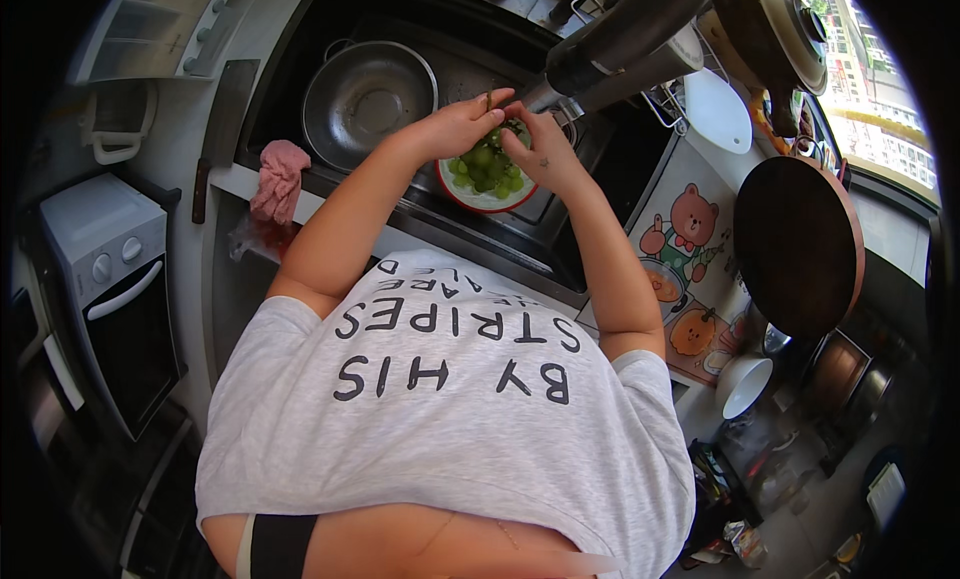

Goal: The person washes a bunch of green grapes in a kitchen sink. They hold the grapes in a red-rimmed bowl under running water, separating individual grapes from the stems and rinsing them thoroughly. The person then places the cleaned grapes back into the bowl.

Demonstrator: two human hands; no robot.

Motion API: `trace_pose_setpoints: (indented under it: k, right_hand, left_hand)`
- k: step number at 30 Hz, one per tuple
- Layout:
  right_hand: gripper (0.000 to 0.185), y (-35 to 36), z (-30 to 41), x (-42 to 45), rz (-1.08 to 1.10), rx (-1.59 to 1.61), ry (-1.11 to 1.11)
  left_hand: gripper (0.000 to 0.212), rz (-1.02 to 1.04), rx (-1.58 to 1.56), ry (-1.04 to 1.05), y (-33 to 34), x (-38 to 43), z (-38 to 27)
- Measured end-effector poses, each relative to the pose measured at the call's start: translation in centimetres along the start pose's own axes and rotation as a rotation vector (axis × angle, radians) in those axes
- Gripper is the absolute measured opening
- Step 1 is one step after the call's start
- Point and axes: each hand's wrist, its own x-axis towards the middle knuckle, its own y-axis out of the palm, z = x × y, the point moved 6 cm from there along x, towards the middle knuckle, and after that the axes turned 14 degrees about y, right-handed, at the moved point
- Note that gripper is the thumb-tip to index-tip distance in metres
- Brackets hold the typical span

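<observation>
My left hand (469, 125) holds the brown stem (490, 99) of a bunch of green grapes (486, 163) between thumb and fingers. Beside it, my right hand (544, 148) has its thumb and fingers curved around the upper part of the bunch. Whether they grip a grape is hidden. Beneath the grapes is a white bowl with a red rim (491, 208), standing in the dark sink (559, 230). To the left in the sink lies a wide metal pan (367, 103). A metal faucet spout (541, 95) reaches close to my right fingers.
A cleaver (229, 118) and a pink cloth (279, 178) lie at the left counter edge. On the right are a bear-patterned mat (686, 226), a white bowl (742, 388), a hanging frying pan (795, 245) and a white cutting board (716, 114). A small oven (112, 279) stands at far left.
</observation>
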Motion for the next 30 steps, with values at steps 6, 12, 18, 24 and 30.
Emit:
trace_pose_setpoints:
  k: [6, 12, 18, 24, 30]
  right_hand:
    - [0.046, 3.0, -5.2, -1.7, -0.205, 0.302, 0.084]
    - [0.025, 4.8, -8.9, -3.6, -0.238, 0.889, 0.406]
    - [0.034, 4.8, -11.9, -4.8, -0.584, 0.54, 0.545]
    - [0.034, 3.9, -7.1, -5.4, -0.63, 0.073, 0.315]
    - [0.029, 3.9, -4.9, -6.0, -0.588, 0.096, 0.328]
  left_hand:
    - [0.041, 0.078, 0.014, 0.058, 3.2, 2.5, 1.6]
    - [0.053, -0.091, -0.069, -0.024, 4.9, 2.9, 4.3]
    - [0.038, -0.045, 0.013, 0.196, 7.8, 2.2, 5.4]
    - [0.036, -0.349, -0.315, -0.178, 7.7, 2.1, 9.9]
    - [0.04, -0.415, -0.33, -0.401, 6.8, 1.6, 10.7]
